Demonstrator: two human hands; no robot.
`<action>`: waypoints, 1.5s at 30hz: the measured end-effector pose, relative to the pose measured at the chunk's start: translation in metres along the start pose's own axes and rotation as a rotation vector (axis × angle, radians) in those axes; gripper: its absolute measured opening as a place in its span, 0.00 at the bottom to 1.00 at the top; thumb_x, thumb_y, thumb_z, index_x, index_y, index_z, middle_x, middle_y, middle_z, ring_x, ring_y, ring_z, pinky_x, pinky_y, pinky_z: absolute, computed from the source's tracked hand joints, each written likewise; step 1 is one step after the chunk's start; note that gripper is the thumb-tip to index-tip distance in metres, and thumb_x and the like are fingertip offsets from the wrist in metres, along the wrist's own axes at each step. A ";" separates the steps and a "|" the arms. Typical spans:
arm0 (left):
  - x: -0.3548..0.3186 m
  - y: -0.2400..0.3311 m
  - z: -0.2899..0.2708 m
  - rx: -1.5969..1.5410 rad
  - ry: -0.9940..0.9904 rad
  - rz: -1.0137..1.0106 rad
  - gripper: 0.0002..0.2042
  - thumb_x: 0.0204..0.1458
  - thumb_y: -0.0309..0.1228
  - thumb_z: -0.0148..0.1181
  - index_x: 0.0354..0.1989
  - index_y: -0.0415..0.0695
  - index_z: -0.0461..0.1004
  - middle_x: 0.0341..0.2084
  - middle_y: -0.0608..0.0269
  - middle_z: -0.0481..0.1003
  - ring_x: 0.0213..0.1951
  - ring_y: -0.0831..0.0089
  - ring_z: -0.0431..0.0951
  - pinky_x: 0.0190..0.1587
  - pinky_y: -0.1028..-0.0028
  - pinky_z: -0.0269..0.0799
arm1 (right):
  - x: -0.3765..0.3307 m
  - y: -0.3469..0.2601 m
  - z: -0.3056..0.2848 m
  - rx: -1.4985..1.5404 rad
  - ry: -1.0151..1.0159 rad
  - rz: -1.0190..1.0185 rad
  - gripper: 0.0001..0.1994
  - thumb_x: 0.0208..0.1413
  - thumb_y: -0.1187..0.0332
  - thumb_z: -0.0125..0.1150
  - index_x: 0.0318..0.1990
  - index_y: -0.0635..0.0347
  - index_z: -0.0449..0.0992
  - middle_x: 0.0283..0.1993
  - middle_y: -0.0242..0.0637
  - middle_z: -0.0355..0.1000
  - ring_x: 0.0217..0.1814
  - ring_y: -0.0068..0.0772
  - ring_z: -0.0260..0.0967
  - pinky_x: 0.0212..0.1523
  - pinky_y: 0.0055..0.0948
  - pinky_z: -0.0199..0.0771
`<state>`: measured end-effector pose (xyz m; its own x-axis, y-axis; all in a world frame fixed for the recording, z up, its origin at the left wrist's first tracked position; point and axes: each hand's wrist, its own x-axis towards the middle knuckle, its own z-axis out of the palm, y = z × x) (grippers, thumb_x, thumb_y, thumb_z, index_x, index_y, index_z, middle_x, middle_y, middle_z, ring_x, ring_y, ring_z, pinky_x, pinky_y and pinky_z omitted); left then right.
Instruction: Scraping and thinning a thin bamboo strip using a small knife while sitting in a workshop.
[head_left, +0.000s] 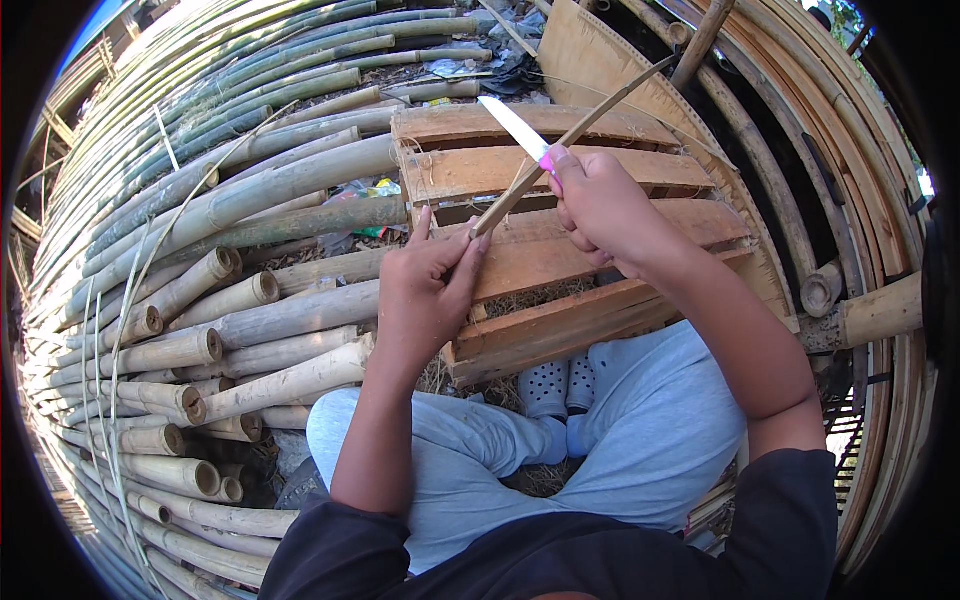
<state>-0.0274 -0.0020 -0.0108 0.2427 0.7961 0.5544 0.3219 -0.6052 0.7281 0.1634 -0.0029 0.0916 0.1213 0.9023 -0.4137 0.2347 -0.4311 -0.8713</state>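
Observation:
My left hand (425,290) pinches the near end of a long, narrow bamboo strip (612,103) between thumb and fingers, one finger raised. The strip slants away to the upper right. In my right hand (605,205) is a knife with a pink handle (547,162) and a pale blade (513,126), fingers wrapped round the handle. The blade points up and to the left, and the knife crosses the strip close to the handle; whether its edge bites into the bamboo I cannot tell. Beneath both hands lies a slatted wooden pallet (600,232).
Stacked bamboo poles (300,240) fill the left side, their cut ends toward me. Thin split strips (135,300) lean across them. A curved woven panel (590,60) and long wooden boards (800,60) stand at the right. My crossed legs (640,430) are close to the pallet.

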 end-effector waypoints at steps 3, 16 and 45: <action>0.004 0.005 -0.002 -0.013 -0.039 -0.057 0.07 0.59 0.24 0.60 0.34 0.33 0.81 0.21 0.42 0.77 0.24 0.46 0.78 0.70 0.48 0.59 | -0.005 0.006 0.014 -0.126 0.016 0.009 0.19 0.74 0.51 0.39 0.33 0.52 0.61 0.19 0.22 0.53 0.12 0.13 0.41 0.11 0.21 0.39; 0.003 0.005 0.000 -0.012 -0.030 -0.069 0.07 0.60 0.25 0.60 0.35 0.34 0.82 0.14 0.44 0.72 0.21 0.47 0.75 0.71 0.49 0.59 | 0.018 -0.004 -0.013 -0.034 0.112 0.008 0.18 0.74 0.52 0.37 0.35 0.53 0.61 0.19 0.24 0.54 0.12 0.15 0.44 0.11 0.22 0.44; 0.003 0.004 -0.001 -0.022 -0.020 -0.061 0.07 0.60 0.26 0.60 0.33 0.35 0.82 0.13 0.47 0.71 0.17 0.46 0.69 0.70 0.48 0.59 | 0.016 0.009 0.002 -0.392 -0.042 -0.532 0.18 0.57 0.63 0.70 0.46 0.70 0.78 0.26 0.36 0.75 0.23 0.20 0.68 0.24 0.28 0.70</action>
<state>-0.0267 -0.0021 -0.0063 0.2411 0.8312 0.5010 0.3168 -0.5553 0.7689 0.1654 0.0081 0.0764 -0.1441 0.9891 0.0292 0.5866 0.1092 -0.8025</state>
